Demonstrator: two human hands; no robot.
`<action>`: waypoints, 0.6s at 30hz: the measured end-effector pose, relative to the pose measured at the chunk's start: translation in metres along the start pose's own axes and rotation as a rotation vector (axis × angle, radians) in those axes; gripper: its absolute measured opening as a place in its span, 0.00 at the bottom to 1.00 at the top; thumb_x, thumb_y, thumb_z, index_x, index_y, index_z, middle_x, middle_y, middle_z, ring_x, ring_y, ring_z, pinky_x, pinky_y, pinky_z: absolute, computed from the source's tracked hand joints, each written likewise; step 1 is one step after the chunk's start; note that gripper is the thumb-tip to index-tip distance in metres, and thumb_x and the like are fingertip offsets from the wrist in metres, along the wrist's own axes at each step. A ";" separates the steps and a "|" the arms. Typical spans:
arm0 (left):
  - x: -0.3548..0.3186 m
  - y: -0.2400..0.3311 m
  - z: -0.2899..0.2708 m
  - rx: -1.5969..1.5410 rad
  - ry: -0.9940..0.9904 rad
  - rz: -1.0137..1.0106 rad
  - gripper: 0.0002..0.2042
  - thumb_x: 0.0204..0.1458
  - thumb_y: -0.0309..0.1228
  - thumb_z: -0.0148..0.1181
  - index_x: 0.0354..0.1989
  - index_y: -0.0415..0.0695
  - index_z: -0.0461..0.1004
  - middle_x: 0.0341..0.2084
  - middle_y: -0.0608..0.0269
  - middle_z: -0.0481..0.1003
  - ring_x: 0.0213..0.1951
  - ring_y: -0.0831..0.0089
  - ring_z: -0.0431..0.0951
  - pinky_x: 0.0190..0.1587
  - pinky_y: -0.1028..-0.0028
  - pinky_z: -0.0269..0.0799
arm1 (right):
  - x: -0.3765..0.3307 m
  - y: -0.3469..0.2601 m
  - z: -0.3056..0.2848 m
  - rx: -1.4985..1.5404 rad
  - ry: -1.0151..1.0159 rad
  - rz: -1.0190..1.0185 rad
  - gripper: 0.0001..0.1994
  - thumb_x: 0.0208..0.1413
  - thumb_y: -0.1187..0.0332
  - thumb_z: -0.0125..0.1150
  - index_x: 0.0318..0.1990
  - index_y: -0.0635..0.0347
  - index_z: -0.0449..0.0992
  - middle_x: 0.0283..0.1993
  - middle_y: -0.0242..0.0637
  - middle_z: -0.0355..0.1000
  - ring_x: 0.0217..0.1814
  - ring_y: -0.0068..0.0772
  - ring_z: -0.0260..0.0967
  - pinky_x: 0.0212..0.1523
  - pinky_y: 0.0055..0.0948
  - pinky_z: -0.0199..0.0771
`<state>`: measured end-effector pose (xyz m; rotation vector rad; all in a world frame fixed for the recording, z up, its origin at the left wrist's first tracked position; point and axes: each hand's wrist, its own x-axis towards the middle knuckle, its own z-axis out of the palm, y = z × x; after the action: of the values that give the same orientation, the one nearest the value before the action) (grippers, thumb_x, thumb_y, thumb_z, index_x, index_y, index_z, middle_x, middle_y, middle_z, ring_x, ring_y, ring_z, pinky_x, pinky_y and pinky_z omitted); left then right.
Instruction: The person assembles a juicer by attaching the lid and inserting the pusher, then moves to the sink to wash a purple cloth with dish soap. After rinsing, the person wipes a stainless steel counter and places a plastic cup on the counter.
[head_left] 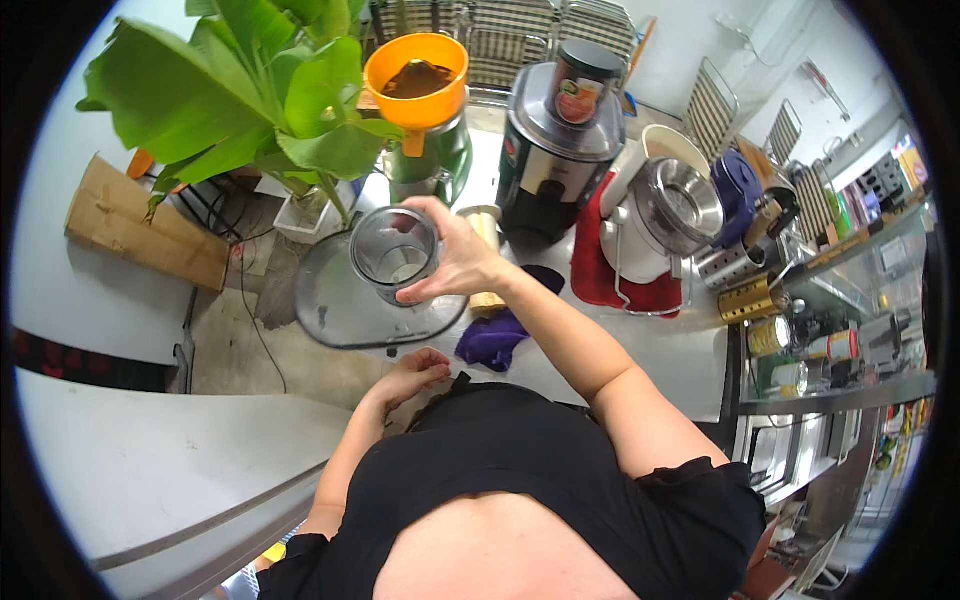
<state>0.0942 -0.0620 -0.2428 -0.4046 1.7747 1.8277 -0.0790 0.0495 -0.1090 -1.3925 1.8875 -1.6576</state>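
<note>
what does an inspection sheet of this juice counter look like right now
surface: steel counter, crowded at the back
job's things: clear juicer lid held up off the counter; juicer base stands behind it
clutter: purple cloth, red cloth, orange funnel, white juicer bowl
hands: right hand grips the lid's feed tube; left hand loosely curled, holding nothing
cables: black cables on the floor
surroundings: potted plant, cardboard, folded chairs

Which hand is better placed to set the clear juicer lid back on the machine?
Probably the right hand: it already grips the clear juicer lid by its chute, raised near the juicer. The left hand rests low, empty.
</note>
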 end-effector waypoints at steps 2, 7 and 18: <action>0.000 0.004 0.006 0.036 0.037 -0.072 0.10 0.52 0.34 0.54 0.40 0.44 0.68 0.32 0.70 0.73 0.34 0.82 0.70 0.36 0.80 0.64 | -0.014 -0.025 -0.032 0.018 0.059 -0.125 0.46 0.23 0.60 0.77 0.54 0.59 0.57 0.47 0.35 0.65 0.53 0.29 0.60 0.54 0.29 0.58; 0.027 -0.005 0.014 -0.098 -0.070 0.062 0.10 0.53 0.32 0.54 0.40 0.41 0.68 0.31 0.69 0.72 0.33 0.82 0.70 0.33 0.82 0.65 | -0.094 -0.085 -0.148 0.317 0.350 -0.373 0.51 0.22 0.41 0.69 0.54 0.66 0.57 0.52 0.47 0.62 0.56 0.40 0.60 0.56 0.33 0.60; 0.074 0.033 0.079 0.179 -0.093 0.145 0.11 0.50 0.28 0.56 0.39 0.38 0.68 0.30 0.67 0.71 0.33 0.81 0.69 0.38 0.79 0.67 | -0.146 -0.070 -0.310 -0.627 1.262 -0.098 0.44 0.31 0.60 0.75 0.55 0.65 0.54 0.45 0.43 0.65 0.47 0.35 0.65 0.45 0.30 0.70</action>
<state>0.0284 0.0296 -0.2520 -0.1222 1.9264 1.7338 -0.1967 0.3624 -0.0069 -0.4594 3.2322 -2.3997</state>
